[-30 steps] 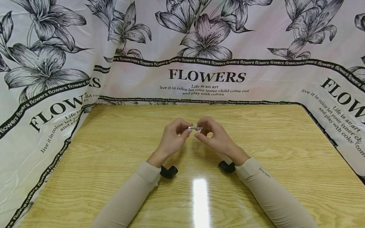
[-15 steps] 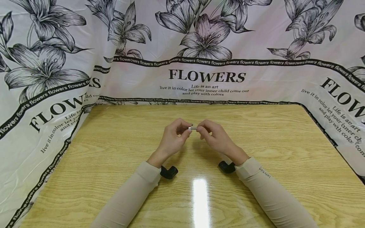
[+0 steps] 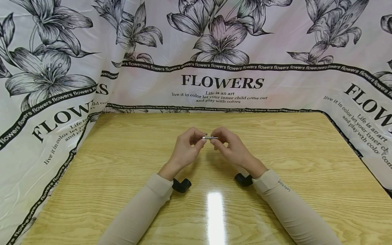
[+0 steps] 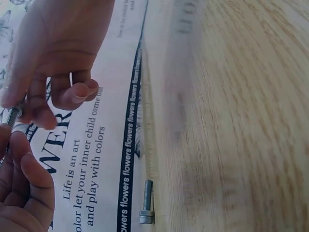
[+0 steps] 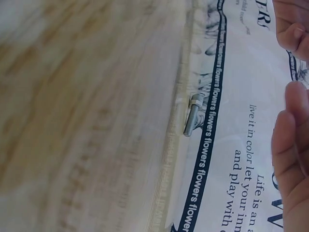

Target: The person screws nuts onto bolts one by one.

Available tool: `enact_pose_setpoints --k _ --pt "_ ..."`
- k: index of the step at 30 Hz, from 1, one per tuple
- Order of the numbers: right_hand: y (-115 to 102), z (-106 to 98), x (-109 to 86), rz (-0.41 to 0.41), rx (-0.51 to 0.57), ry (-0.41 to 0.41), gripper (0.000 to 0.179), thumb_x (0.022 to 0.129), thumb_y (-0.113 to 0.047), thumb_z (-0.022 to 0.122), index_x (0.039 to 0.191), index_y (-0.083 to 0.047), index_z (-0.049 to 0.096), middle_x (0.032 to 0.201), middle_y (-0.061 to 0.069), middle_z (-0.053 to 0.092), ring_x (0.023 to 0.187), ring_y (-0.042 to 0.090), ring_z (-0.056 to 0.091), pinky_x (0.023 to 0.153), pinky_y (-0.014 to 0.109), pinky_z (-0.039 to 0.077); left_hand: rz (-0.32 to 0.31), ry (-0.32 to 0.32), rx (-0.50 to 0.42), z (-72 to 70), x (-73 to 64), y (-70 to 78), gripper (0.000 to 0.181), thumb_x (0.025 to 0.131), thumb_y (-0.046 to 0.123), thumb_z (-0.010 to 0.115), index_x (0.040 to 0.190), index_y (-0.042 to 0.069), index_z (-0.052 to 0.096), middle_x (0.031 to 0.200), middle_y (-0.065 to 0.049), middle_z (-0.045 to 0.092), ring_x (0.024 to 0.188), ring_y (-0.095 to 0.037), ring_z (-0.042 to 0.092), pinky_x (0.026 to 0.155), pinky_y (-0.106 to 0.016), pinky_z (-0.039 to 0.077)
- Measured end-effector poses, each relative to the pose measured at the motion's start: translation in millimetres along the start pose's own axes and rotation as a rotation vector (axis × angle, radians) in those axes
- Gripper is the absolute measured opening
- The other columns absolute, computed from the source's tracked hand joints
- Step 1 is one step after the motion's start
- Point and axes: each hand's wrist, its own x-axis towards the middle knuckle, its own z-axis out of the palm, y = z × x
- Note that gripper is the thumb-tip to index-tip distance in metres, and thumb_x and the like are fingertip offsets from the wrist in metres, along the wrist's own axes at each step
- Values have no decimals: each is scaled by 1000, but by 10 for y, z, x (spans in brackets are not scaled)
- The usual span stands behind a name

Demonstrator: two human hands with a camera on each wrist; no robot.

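Between both raised hands in the head view, a slim metal bolt (image 3: 208, 137) lies level. My left hand (image 3: 186, 144) pinches its left end between thumb and fingers. Around the right part of the shaft sits a small nut (image 3: 212, 137); my right hand (image 3: 229, 144) has its curled thumb and forefinger at that nut, and the bolt's tip shows past it. The left wrist view has the held bolt (image 4: 11, 117) at its left edge. A second bolt (image 4: 147, 203) with a nut near its head rests on the tabletop beyond the hands; the left fingers mostly cover it in the head view.
The wood-grain table (image 3: 137, 211) carries a bright light reflection near its front. A white curtain (image 3: 220, 88) printed with black flowers and lettering hangs behind the table and along its sides. A black wrist mount (image 3: 182, 185) sticks out beneath each sleeve cuff.
The right thumb and forefinger, apart around the nut at first, closed over it and have since drawn back slightly, so nut and bolt tip show again. The left hand stays still.
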Motion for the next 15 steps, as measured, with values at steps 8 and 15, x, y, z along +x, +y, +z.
enact_pose_setpoints --k 8,15 --pt "13 -5 -7 64 -36 1 9 98 -5 53 102 -5 61 85 5 61 68 23 60 58 36 47 -7 -6 8 11 -10 -2 9 89 -10 58 98 -11 59 89 -24 64 75 -39 62 67 -47 53" --pt "87 -7 -29 53 7 -1 33 89 -10 67 117 -10 51 105 4 60 75 14 60 61 37 50 9 -2 17 4 -7 -21 8 89 -10 58 97 -10 59 89 -25 64 73 -34 62 67 -47 52"
